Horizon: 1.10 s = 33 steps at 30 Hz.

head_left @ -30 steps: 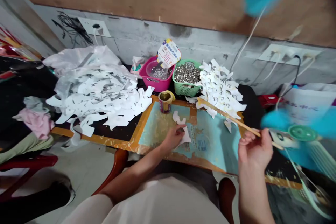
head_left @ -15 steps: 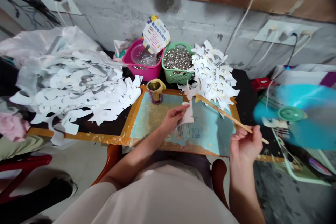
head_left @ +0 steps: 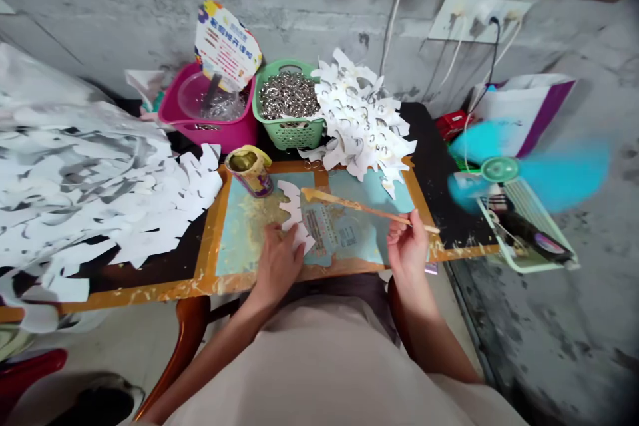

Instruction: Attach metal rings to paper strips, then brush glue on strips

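Observation:
My left hand [head_left: 277, 261] lies flat on a white paper cut-out [head_left: 294, 210], pressing it onto the blue, glue-smeared board [head_left: 349, 239]. My right hand [head_left: 409, 249] is closed on a long wooden stick [head_left: 359, 205] whose flat tip points left, close to the cut-out. A small glue pot [head_left: 249, 170] stands at the board's far left corner. Behind it a pile of finished white cut-outs [head_left: 362, 123] lies beside a green basket of metal rings [head_left: 287, 101].
A pink basket [head_left: 210, 116] with a clear cup and a hand fan card stands left of the green one. A big heap of white cut-outs [head_left: 94, 180] covers the left of the table. A spinning blue fan [head_left: 509, 170] stands at the right, with wall sockets and cables behind.
The view has swung right and down. My left hand has laid the cut-out flat on the board, and the stick's tip has come left toward it.

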### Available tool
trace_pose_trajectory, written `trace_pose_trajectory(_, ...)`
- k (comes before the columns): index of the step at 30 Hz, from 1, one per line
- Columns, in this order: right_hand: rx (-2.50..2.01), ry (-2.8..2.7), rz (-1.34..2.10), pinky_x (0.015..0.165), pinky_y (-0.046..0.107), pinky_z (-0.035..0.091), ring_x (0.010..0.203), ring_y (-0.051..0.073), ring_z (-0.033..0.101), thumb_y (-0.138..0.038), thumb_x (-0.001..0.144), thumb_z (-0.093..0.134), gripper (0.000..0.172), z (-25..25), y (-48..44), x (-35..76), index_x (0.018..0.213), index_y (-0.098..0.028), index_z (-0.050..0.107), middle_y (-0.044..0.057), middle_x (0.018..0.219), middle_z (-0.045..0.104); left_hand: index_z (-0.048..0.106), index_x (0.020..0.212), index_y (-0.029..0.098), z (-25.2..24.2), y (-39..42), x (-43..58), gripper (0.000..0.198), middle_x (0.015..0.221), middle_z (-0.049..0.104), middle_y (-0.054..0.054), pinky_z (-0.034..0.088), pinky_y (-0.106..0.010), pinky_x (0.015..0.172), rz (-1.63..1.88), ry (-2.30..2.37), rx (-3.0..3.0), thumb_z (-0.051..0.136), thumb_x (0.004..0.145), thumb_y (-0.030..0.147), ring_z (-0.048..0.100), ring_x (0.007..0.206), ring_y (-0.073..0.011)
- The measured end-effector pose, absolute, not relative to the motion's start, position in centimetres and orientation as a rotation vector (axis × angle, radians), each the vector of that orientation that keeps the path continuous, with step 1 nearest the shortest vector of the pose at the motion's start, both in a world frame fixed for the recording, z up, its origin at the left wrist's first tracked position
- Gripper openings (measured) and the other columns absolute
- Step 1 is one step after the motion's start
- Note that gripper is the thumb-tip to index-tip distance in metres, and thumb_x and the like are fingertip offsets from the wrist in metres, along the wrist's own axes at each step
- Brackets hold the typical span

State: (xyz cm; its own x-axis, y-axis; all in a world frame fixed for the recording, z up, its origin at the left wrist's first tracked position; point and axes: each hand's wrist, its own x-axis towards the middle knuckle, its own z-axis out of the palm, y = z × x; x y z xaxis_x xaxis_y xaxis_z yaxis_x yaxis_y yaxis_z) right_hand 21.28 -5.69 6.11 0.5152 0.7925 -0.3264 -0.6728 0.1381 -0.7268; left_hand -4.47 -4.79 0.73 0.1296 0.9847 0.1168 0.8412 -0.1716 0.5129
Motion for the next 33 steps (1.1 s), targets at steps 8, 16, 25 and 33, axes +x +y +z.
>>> trace_pose_trajectory(8,-1.037,-0.257,1.01,0.036,0.015,0.039,0.043,0.007,0.051,-0.054,0.072,0.079,0.04,6.4,-6.5,20.5,0.072,-0.019,0.058,-0.01,0.048,0.044,0.065,0.114,0.02,1.4,-0.5,-7.8,0.028,0.148,0.053,-0.013,0.012,-0.066,0.121,0.345,1.29,2.541,0.048,0.095,0.03,0.038,0.145,-0.0332)
trace_pose_trajectory(16,-1.147,-0.496,0.944,0.042,0.022,0.052,0.043,0.013,0.062,-0.055,0.08,0.073,0.038,5.5,-7.7,19.1,0.078,-0.019,0.06,-0.001,0.057,0.067,0.038,0.142,0.018,0.2,0.0,-8.1,0.063,0.143,0.054,-0.019,0.008,-0.062,0.122,0.432,1.382,2.301,0.06,0.09,0.045,0.049,0.136,-0.0328)
trace_pose_trajectory(25,-1.275,-0.654,0.842,0.047,0.024,0.054,0.047,0.015,0.065,-0.042,0.079,0.078,0.03,4.5,-8.2,16.8,0.073,-0.021,0.057,-0.003,0.058,0.067,0.032,0.142,0.018,0.0,0.2,-8.2,0.081,0.147,0.051,-0.019,0.0,-0.06,0.123,0.548,1.422,2.171,0.072,0.079,0.049,0.04,0.143,-0.0342)
trace_pose_trajectory(33,-1.406,-0.781,0.915,0.054,0.026,0.06,0.059,0.018,0.071,-0.042,0.079,0.078,0.024,4.4,-9.9,15.9,0.083,-0.02,0.07,0.002,0.071,0.072,0.027,0.147,0.015,1.1,-0.3,-8.4,0.108,0.151,0.044,-0.024,-0.009,-0.061,0.12,0.438,1.405,2.178,0.083,0.064,0.055,0.031,0.148,-0.0379)
